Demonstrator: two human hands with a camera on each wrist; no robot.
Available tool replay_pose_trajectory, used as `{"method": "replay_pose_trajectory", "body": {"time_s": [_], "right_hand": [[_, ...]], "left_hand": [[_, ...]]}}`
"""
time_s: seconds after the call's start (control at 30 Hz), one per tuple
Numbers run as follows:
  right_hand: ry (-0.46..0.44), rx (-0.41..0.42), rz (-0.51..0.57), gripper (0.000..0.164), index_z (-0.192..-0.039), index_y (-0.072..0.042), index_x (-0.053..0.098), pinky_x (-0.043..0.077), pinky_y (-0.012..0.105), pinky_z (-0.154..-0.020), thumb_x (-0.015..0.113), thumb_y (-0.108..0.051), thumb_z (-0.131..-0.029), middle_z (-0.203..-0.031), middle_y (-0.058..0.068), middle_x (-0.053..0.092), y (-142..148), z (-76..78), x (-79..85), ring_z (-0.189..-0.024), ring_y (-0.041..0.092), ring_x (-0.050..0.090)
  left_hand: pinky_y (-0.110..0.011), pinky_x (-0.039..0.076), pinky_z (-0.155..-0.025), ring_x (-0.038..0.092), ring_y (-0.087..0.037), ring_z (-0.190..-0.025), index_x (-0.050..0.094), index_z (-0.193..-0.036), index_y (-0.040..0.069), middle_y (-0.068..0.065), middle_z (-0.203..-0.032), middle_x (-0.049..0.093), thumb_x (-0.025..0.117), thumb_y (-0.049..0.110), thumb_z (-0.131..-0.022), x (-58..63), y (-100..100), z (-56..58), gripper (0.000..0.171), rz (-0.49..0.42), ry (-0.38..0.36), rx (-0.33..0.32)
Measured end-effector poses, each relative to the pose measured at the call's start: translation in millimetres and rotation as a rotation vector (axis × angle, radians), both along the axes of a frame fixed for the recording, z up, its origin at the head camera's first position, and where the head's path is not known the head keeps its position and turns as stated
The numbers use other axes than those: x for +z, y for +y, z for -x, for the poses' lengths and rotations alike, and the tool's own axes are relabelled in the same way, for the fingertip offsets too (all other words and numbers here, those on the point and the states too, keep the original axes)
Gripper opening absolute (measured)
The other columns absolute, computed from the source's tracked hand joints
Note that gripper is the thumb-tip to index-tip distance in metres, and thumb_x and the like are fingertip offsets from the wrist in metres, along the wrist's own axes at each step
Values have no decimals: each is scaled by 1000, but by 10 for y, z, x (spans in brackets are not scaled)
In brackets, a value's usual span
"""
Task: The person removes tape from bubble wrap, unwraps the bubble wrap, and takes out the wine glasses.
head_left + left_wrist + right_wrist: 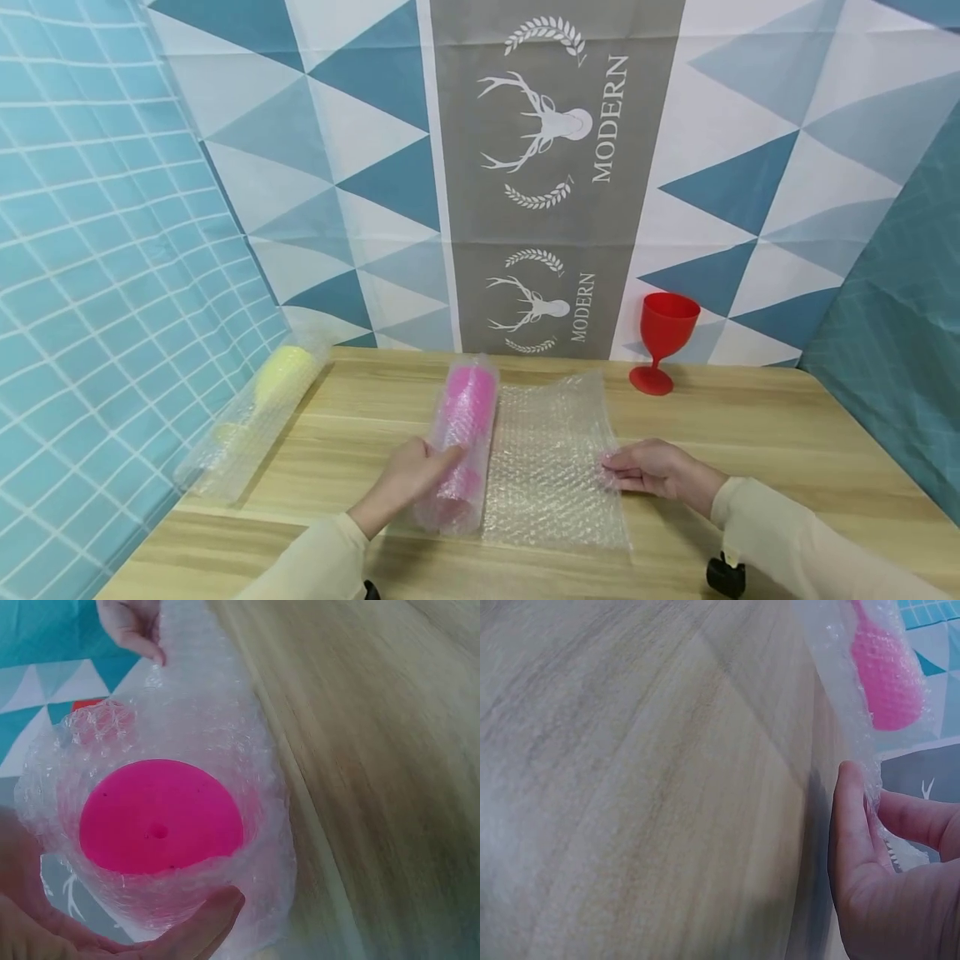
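A pink goblet [470, 392] lies on the table, rolled in bubble wrap, with its round base facing the left wrist view. My left hand [408, 479] grips the roll from its left side, the thumb [199, 926] along the wrap near the pink base [161, 817]. From the roll, a flat sheet of bubble wrap [555, 467] stretches to the right. My right hand [652, 471] pinches the sheet's right edge between thumb and fingers. In the right wrist view, the pink cup [889, 682] shows through the wrap beyond the hand.
A red goblet [667, 329] stands upright at the back right of the wooden table [757, 442]. At the left edge lies a yellow goblet [283, 373] wrapped in bubble wrap. A patterned cloth [375, 142] hangs behind the table, and a blue grid cloth [97, 250] hangs at left.
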State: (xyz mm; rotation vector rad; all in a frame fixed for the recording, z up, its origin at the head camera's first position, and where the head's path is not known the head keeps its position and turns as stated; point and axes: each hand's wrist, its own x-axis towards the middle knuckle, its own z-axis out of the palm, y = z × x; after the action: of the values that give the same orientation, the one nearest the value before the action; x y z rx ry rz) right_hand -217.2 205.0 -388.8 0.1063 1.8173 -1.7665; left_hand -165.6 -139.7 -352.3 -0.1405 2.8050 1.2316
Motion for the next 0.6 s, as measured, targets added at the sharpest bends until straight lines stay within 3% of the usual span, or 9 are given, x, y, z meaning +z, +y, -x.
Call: {"method": "replay_pose_trajectory", "body": {"time_s": [0.1, 0.37, 0.6], "right_hand": [[0, -10, -6, 11, -95, 0, 68, 60, 23, -74, 59, -6, -93, -78, 0, 71, -9, 6, 26, -74, 8, 68], [1, -9, -11, 11, -97, 2, 66, 60, 23, -74, 59, -6, -93, -77, 0, 71, -22, 39, 55, -73, 7, 68], [-15, -16, -14, 11, -96, -1, 67, 60, 22, -75, 58, -7, -94, -78, -1, 70, -8, 49, 52, -74, 7, 68]], "left_hand": [[-34, 55, -62, 61, -23, -75, 54, -110, -12, -18, -90, 63, 62, 46, -85, -17, 18, 1, 64, 21, 29, -6], [-49, 57, -82, 62, -37, -100, 46, -128, -14, -27, -117, 58, 62, 46, -87, -7, 117, -13, 74, 131, 146, -18], [-51, 51, -97, 57, -38, -118, 48, -132, -5, -22, -131, 54, 62, 37, -89, 15, 154, -4, 61, 144, 237, -57]]}}
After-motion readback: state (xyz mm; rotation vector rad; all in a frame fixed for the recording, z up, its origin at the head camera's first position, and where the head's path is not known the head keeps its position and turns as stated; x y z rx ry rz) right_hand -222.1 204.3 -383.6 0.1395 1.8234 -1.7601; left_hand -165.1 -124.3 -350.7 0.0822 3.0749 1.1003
